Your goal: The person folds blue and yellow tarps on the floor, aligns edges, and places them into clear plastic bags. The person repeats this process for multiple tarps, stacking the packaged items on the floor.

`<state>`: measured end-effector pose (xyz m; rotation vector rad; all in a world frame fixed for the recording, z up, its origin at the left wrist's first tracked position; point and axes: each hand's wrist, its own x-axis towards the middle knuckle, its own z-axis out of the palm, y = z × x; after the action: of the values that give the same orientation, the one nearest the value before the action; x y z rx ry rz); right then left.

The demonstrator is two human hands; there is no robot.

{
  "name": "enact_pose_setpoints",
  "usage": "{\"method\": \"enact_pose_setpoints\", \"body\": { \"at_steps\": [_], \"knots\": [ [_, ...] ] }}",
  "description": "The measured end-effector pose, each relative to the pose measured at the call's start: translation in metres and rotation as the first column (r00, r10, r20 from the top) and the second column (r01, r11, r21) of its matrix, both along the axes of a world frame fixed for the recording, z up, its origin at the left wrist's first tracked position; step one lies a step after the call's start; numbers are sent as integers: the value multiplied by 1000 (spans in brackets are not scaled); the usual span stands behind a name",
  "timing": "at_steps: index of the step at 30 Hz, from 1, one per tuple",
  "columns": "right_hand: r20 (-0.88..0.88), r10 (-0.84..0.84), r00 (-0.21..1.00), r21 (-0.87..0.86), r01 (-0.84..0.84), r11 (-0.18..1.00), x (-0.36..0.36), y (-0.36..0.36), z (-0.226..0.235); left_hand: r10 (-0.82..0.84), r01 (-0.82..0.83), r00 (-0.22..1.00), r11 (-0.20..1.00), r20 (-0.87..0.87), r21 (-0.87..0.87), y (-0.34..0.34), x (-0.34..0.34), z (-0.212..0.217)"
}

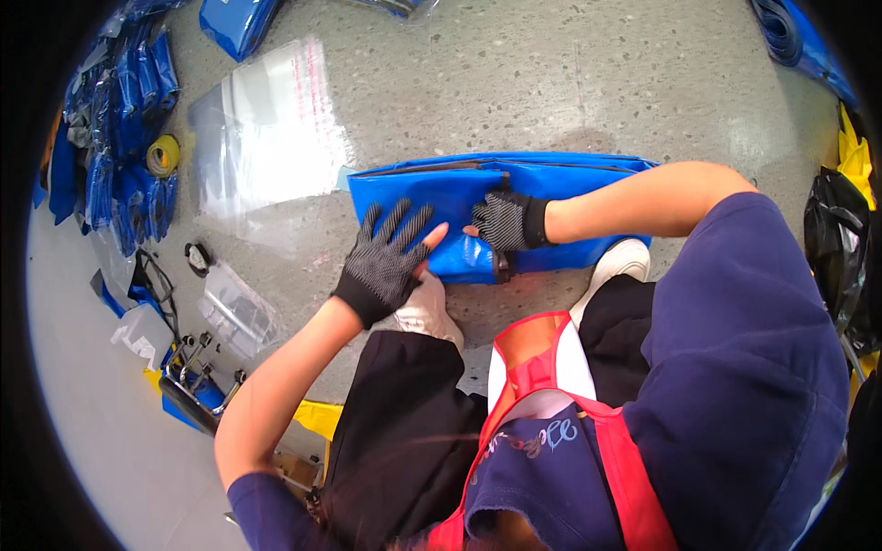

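Far left: pile of folded blue tarpaulin pieces (129, 119) on the speckled grey concrete floor (551, 83), with a yellowish roll of tape (163, 155) sitting on the pile. Just right of it, a stack of clear flat plastic bags (266, 138) lies flat. Below those, a small black ring-shaped item (197, 258) and a smaller clear bag (241, 312) with dark contents, too blurred to identify. Lower left: cluster of metal fittings (197, 363) on a blue-yellow tray; details unclear.

Centre: folded glossy blue tarpaulin bag with a black strap (450, 197) lies flat on the floor directly in front of the person's knees, long side across the view.

Left hand (386, 262) in a black dotted grip glove: fingers spread, palm flat, pressing down on the left end of the bag. Not gripping.

Right hand (505, 220), same glove: fingers curled at the black strap near the bag's middle, pressing or pinching it; can't tell whether it actually clamps the strap.

Handling estimate: coated fabric, soft and floppy, light, slick surface, so it likely slides and springs open at folds. Not fragile. Best hold looks like the strap or the folded edges; flat palm pressure keeps the layers down.

Far right: black plastic bag (836, 248) and something yellow (854, 156) at the rim.
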<state>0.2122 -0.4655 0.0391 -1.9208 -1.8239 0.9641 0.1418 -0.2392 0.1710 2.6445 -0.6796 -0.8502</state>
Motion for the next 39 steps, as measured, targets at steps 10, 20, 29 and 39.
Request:
{"method": "enact_pose_setpoints", "body": {
  "at_steps": [10, 20, 29, 39],
  "knots": [
    [8, -511, 859, 181, 501, 846, -9, -84, -13, -117, 155, 977, 963, 175, -220, -36, 3, -120],
    [448, -864, -229, 354, 933, -63, 12, -216, -24, -51, 99, 983, 956, 177, -275, -116, 18, -146],
    [-283, -942, -183, -778, 619, 113, -2, -161, 177, 58, -14, 994, 916, 97, -402, -120, 25, -147],
    [-407, -901, 150, -435, 836, 336, -72, 143, 66, 230, -179, 970, 899, 82, -400, 98, -6, -173]
  ]
}}
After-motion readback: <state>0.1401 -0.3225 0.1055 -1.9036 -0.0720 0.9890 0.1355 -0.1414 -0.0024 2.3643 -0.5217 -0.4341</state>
